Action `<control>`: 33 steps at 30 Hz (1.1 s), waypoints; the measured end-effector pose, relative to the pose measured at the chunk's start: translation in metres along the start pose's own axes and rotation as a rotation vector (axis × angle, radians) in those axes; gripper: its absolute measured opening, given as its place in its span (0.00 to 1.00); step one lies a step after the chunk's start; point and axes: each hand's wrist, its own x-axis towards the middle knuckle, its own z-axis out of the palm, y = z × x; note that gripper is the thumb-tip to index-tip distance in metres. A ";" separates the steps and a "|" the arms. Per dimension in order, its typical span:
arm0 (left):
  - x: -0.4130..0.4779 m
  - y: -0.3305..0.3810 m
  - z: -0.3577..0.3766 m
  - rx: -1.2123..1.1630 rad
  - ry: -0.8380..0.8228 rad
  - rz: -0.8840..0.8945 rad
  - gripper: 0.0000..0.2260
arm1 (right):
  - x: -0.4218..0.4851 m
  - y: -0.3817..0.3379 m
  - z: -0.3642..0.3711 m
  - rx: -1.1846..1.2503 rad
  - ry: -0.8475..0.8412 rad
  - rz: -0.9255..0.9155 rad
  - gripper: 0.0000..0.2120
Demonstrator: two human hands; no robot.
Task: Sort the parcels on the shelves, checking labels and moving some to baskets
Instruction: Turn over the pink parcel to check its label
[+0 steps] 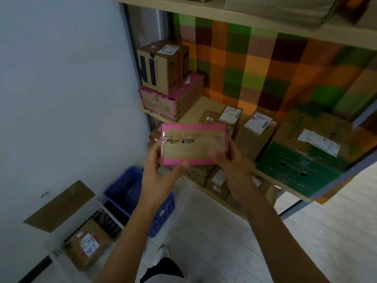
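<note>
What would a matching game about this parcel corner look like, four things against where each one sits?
Things:
1. pink-edged parcel
2. blue basket
3. box printed NI
4. green-fronted box

Places:
A. on the floor, near the wall
B. held between the left hand and the right hand
C. at the right end of the shelf
D. stacked on a pink box

Pairs: 1-B, 2-A, 3-D, 4-C
</note>
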 end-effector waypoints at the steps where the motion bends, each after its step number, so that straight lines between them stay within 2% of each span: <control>1: 0.000 0.000 0.002 0.007 0.006 0.002 0.27 | -0.001 0.001 0.003 0.015 0.044 0.012 0.33; 4: -0.003 -0.003 0.003 0.038 0.013 -0.001 0.34 | -0.004 0.003 0.006 0.023 0.089 0.014 0.21; 6: -0.003 -0.005 -0.004 0.038 0.002 -0.027 0.42 | -0.003 -0.001 0.007 0.023 0.084 0.008 0.19; 8: 0.000 -0.003 -0.010 0.076 -0.009 -0.032 0.45 | 0.000 -0.010 0.006 0.053 0.087 0.007 0.21; 10: 0.003 -0.003 -0.014 0.113 0.030 -0.024 0.42 | 0.004 -0.015 0.003 0.045 0.092 0.008 0.27; 12: 0.005 -0.003 -0.017 0.113 0.105 -0.004 0.39 | 0.007 -0.017 0.001 -0.008 0.098 -0.004 0.39; 14: 0.004 -0.001 -0.014 0.085 0.160 0.011 0.33 | 0.007 -0.017 -0.001 -0.027 0.070 -0.042 0.43; 17: 0.002 0.002 -0.007 0.040 0.204 0.007 0.26 | 0.005 -0.009 0.002 -0.038 0.001 -0.095 0.33; 23: 0.001 0.007 -0.001 0.014 0.255 -0.045 0.23 | 0.008 0.010 0.008 -0.177 0.148 -0.146 0.22; 26: 0.001 0.015 0.001 -0.061 0.225 -0.082 0.19 | 0.009 0.017 0.006 -0.216 0.236 -0.104 0.23; 28: 0.001 0.021 0.002 -0.092 0.164 -0.091 0.18 | 0.012 0.012 0.004 -0.163 0.275 -0.024 0.33; 30: 0.003 0.027 -0.003 -0.102 0.098 -0.070 0.21 | 0.016 0.001 0.002 0.008 0.233 0.072 0.35; 33: 0.015 0.037 -0.017 -0.071 0.019 -0.003 0.43 | 0.027 -0.012 0.002 0.023 0.128 0.052 0.33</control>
